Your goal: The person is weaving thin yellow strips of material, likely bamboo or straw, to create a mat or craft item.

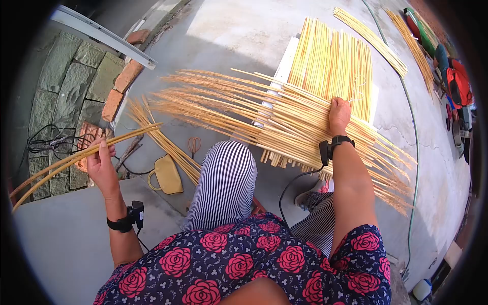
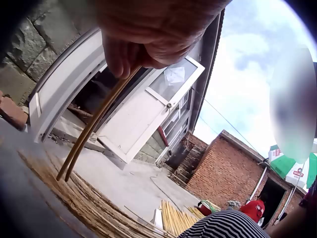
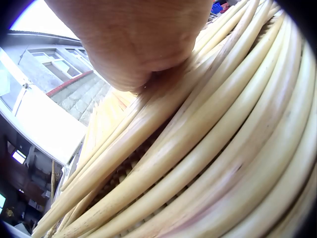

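Note:
My left hand (image 1: 101, 160) is raised at the left and pinches a pair of long, thin plant stalks (image 1: 124, 135) between thumb and fingers. In the left wrist view the same stalks (image 2: 91, 126) slant down from the fingertips. My right hand (image 1: 339, 117) grips a stalk at the far edge of a row of crosswise stalks (image 1: 300, 118), some with feathery brown tips. These lie over lengthwise yellow stalks (image 1: 328, 58), forming a partly woven mat. Close up in the right wrist view, the curled hand (image 3: 133, 44) covers part of the outermost stalk (image 3: 133, 126); its fingertips are hidden.
Loose stalks (image 1: 170, 147) lie left of my knee, beside scissors (image 1: 193, 145) and a small yellow bag (image 1: 168, 175). A white board (image 1: 264, 109) sits under the mat. More stalks (image 1: 371, 38) and a green hose (image 1: 413, 127) lie on the concrete at right. Bricks (image 1: 112, 105) line the stone wall.

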Motion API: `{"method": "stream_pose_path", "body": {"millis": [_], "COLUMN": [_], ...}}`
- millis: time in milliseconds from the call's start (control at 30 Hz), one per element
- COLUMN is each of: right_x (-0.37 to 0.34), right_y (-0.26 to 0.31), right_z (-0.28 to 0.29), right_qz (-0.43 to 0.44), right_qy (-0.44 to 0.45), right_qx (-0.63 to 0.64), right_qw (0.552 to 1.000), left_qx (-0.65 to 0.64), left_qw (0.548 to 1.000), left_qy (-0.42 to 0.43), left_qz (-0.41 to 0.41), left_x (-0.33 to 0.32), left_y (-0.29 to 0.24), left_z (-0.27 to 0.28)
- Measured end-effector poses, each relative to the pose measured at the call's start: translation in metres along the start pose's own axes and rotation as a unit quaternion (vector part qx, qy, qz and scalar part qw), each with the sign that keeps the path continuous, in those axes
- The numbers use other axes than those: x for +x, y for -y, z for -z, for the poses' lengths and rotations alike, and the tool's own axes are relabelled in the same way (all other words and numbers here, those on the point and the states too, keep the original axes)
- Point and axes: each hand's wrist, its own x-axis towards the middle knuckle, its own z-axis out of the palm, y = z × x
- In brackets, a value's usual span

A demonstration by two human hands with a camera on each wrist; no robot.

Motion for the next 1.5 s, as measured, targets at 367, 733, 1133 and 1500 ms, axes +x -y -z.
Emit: {"method": "stream_pose_path", "body": {"millis": [367, 733, 1133, 1500], "right_x": [0.006, -0.013, -0.054, -0.045], "right_y": [-0.007, -0.011, 0.018, 0.034], "right_z": [0.003, 0.073, 0.151, 0.172], "right_qz": [0.011, -0.134, 0.013, 0.024], "right_qy": [-0.032, 0.044, 0.226, 0.166], "right_qx": [0.098, 0.239, 0.036, 0.078], "right_qw": [0.995, 0.961, 0.973, 0.983], "left_qx": [-0.171, -0.444, -0.409, -0.442], "left_qw": [0.982, 0.869, 0.854, 0.799], "left_qy": [0.037, 0.204, 0.308, 0.346], "left_qz": [-0.065, -0.081, 0.089, 0.214], "left_x": [-0.013, -0.023, -0.08, -0.082], "left_y": [-0.09, -0.195, -0.168, -0.178], "left_z": [-0.072, -0.224, -0.368, -0.406]}}
